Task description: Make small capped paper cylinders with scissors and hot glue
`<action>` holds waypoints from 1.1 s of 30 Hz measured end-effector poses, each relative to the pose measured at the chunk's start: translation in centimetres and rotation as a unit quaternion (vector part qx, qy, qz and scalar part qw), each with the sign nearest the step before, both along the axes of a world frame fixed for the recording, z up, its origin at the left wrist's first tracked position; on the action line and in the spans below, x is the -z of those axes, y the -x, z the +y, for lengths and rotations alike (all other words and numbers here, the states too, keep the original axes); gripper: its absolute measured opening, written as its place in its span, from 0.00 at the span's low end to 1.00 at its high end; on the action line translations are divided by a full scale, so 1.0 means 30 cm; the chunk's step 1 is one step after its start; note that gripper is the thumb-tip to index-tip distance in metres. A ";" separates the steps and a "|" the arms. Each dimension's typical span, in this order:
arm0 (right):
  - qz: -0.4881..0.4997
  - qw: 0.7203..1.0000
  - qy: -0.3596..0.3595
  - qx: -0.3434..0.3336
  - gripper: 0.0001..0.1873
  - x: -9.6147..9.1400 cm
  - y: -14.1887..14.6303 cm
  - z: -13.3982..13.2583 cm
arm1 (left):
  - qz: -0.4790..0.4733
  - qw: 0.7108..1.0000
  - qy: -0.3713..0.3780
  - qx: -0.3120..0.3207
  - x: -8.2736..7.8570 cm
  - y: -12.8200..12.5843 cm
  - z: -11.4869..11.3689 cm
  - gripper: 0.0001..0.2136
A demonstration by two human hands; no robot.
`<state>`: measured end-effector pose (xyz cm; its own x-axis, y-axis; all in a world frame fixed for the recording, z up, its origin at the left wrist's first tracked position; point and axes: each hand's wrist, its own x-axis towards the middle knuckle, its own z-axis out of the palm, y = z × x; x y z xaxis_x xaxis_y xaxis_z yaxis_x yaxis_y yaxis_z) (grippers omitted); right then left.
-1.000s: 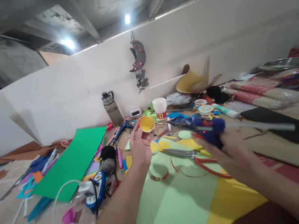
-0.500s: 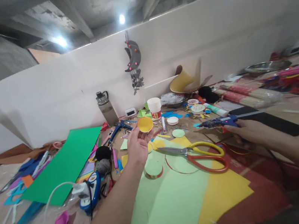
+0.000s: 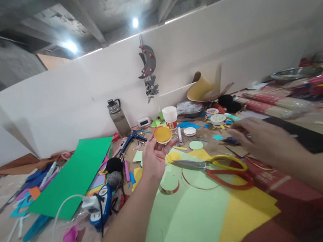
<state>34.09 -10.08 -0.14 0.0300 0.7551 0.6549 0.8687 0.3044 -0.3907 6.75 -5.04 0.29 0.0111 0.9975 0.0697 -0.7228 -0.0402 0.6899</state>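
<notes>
My left hand [image 3: 154, 159] is closed round the edge of a small shallow round cup [image 3: 163, 134] with a yellow inside, tilted towards me above the table. My right hand [image 3: 260, 134], smeared by motion, reaches in from the right with its fingers stretched out and apart, apparently holding nothing. Behind and below it lies a blue glue gun [image 3: 231, 141], mostly covered by the hand. Between my hands, large scissors [image 3: 214, 165] with yellow and orange handles rest on light green paper [image 3: 186, 219] and yellow paper [image 3: 249, 209]. A light green disc [image 3: 196, 145] lies beyond them.
At the back stand a white cup [image 3: 169, 114] and a bottle [image 3: 118, 119]. A green sheet [image 3: 72, 178] and a blue-white power strip [image 3: 102, 210] with a white cable lie left. A black board [image 3: 307, 134] and bundled sticks [image 3: 278, 103] are on the right.
My right hand has let go of the glue gun and moved up and left over it. The yellow-lined cup stays in my left hand, and the view has shifted slightly.
</notes>
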 end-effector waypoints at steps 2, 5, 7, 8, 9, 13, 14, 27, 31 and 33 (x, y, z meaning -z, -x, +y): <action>0.108 0.985 0.072 -0.118 0.17 -0.047 0.137 0.021 | 0.004 1.000 -0.013 0.009 -0.007 -0.006 -0.013 0.12; 0.235 0.942 0.113 -0.212 0.19 -0.079 0.312 0.073 | 0.008 0.999 -0.041 0.018 -0.013 -0.008 -0.024 0.13; 0.288 0.919 0.119 -0.241 0.21 -0.081 0.384 0.109 | 0.011 0.998 -0.055 0.022 -0.015 -0.004 -0.026 0.14; 0.310 0.911 0.118 -0.247 0.21 -0.079 0.405 0.124 | 0.012 0.998 -0.060 0.025 -0.014 -0.001 -0.026 0.15; 0.327 0.903 0.116 -0.252 0.20 -0.077 0.419 0.134 | 0.013 0.997 -0.064 0.027 -0.013 0.001 -0.026 0.15; 0.342 0.897 0.113 -0.257 0.16 -0.070 0.419 0.147 | 0.015 0.995 -0.078 0.055 -0.002 0.001 -0.028 0.11; 0.340 0.898 0.117 -0.255 0.15 -0.069 0.413 0.146 | 0.013 0.995 -0.079 0.064 0.000 -0.001 -0.030 0.09; 0.263 0.918 0.136 -0.265 0.08 -0.080 0.379 0.111 | 0.210 0.973 -0.092 -0.017 0.026 0.028 0.001 0.17; 0.263 0.913 0.152 -0.271 0.06 -0.096 0.382 0.093 | 0.224 0.972 -0.074 -0.022 0.025 0.025 0.002 0.14; 0.280 0.909 0.151 -0.269 0.09 -0.091 0.382 0.095 | 0.217 0.973 -0.072 -0.014 0.019 0.022 -0.002 0.14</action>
